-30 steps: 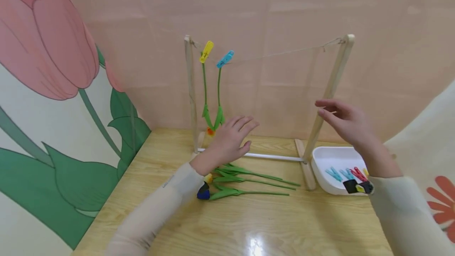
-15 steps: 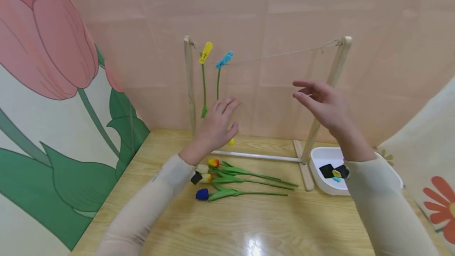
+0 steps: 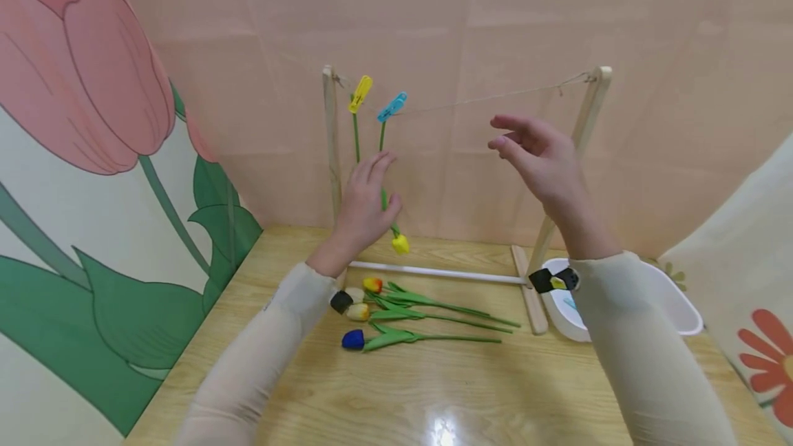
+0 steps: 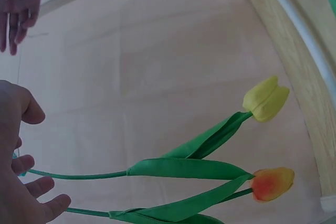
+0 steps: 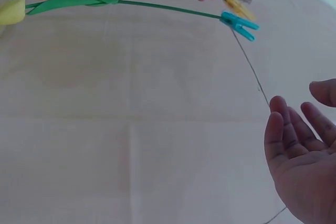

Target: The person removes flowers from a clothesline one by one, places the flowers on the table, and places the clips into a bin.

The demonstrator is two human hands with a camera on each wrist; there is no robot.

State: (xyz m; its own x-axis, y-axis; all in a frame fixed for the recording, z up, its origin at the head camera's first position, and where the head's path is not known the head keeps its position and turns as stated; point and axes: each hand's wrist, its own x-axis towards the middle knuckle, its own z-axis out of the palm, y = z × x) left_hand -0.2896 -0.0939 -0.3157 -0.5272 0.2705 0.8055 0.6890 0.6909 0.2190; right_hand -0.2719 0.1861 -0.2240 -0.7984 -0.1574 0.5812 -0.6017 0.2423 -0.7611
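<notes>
Two artificial tulips hang head down from a string: one from a yellow clothespin, the other from a blue clothespin. The yellow tulip and the orange tulip both show in the left wrist view. My left hand, fingers spread and holding nothing, overlaps their stems in the head view and hides the orange bloom there. To the right, just below the string, my right hand is raised with fingers loosely bent and nothing between them.
The string spans two wooden posts joined low down by a white rod. Several tulips lie on the wooden table, among them a blue one. At the right, partly behind my sleeve, stands a white basin with clothespins inside.
My right hand has risen and moved left from above the basin toward the string. The left hand has moved up and left, nearer the hanging stems.
</notes>
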